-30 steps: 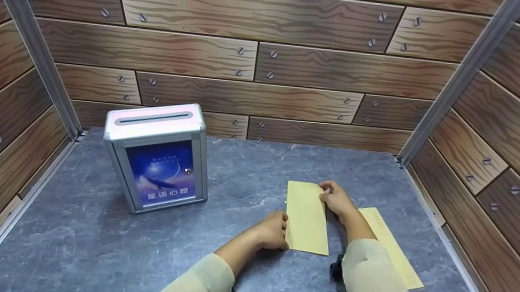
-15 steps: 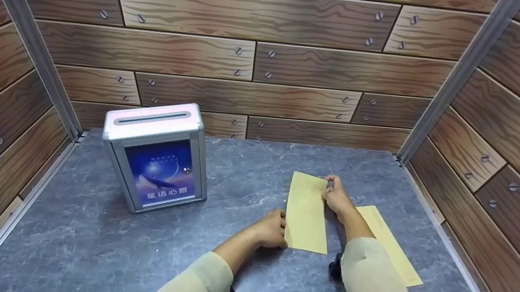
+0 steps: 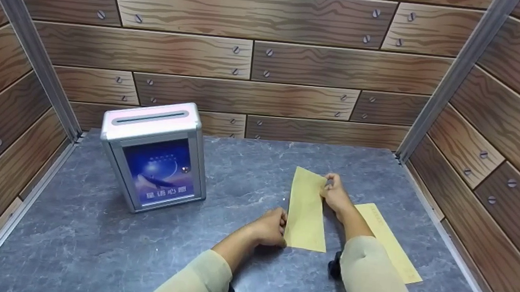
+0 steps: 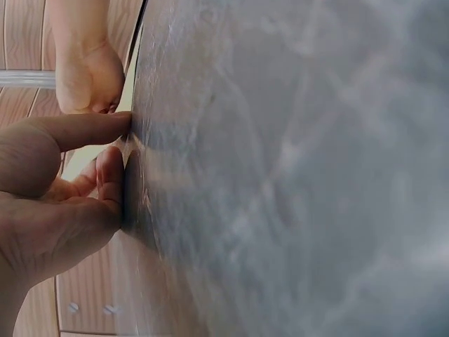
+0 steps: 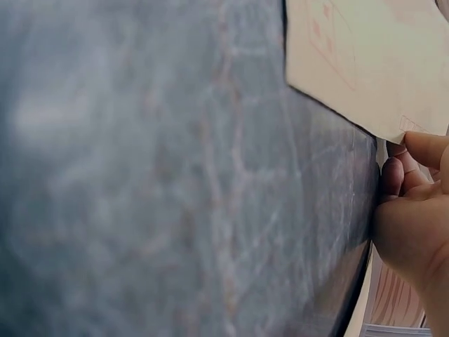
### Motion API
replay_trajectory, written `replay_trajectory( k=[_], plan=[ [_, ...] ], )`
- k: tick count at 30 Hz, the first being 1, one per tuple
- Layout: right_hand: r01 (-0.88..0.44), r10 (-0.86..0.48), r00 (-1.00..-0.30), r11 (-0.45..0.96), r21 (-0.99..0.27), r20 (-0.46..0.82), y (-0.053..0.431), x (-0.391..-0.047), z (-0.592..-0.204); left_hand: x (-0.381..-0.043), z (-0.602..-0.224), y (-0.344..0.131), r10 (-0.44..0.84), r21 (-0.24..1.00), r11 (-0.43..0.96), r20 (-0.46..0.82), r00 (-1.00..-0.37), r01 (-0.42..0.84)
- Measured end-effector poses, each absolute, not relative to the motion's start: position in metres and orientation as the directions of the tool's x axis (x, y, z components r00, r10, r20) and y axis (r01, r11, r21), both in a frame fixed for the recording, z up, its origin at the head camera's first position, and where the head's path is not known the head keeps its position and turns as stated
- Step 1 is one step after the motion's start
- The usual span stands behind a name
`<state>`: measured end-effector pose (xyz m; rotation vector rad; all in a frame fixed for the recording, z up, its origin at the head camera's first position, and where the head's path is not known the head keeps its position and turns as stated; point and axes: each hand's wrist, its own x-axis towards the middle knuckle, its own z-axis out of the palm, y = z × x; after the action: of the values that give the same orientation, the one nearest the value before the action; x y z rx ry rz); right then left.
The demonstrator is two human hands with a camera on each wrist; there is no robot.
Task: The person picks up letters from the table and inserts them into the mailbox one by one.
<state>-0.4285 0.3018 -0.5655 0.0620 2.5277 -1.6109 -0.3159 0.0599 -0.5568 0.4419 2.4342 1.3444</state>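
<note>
A yellow paper envelope (image 3: 307, 211) lies right of the middle of the table, its far end raised and slightly bent. My right hand (image 3: 338, 197) pinches its upper right edge between thumb and fingers. At the lower left edge, my left hand (image 3: 271, 227) holds the paper low against the tabletop with curled fingers; the exact grip is partly hidden. Faint red printed boxes show on the envelope's underside in the right wrist view, above the right thumb (image 5: 424, 147). A second yellow envelope (image 3: 390, 242) lies flat to the right, partly covered by the right forearm.
A silver-framed box (image 3: 157, 160) with a slot (image 3: 149, 117) in its top and a blue picture front stands upright at the left. Wood-patterned walls (image 3: 248, 60) enclose the grey marbled table (image 3: 114, 251) at the back and both sides.
The right hand has lifted the far end of the envelope and tilted it up, moving slightly away. The left hand has stayed at the near left edge.
</note>
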Motion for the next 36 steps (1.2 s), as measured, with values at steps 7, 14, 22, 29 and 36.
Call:
replay_trajectory(
  k=[7,14,22,29,36],
  plan=[
    [0.109,-0.009,-0.992,0.409,-0.906,-0.123,0.301,-0.428,-0.568,-0.319,-0.560,0.058,0.455,0.914,0.399,-0.124,-0.882,0.078],
    [0.083,0.010,-0.996,0.390,-0.917,-0.086,0.299,-0.428,-0.569,-0.320,-0.561,0.054,0.445,0.969,0.238,-0.170,-0.879,-0.066],
    [-0.017,0.004,-1.000,0.316,-0.948,0.019,0.298,-0.414,-0.546,-0.310,-0.557,0.046,0.392,0.978,0.188,-0.155,-0.907,-0.086],
    [-0.097,0.003,-0.995,0.181,-0.979,0.100,0.290,-0.403,-0.521,-0.306,-0.545,0.034,0.370,0.983,0.172,-0.119,-0.921,-0.058],
    [-0.155,-0.040,-0.988,0.139,-0.978,0.151,0.275,-0.387,-0.501,-0.297,-0.541,0.013,0.376,0.988,0.110,-0.140,-0.916,-0.106]
  ],
)
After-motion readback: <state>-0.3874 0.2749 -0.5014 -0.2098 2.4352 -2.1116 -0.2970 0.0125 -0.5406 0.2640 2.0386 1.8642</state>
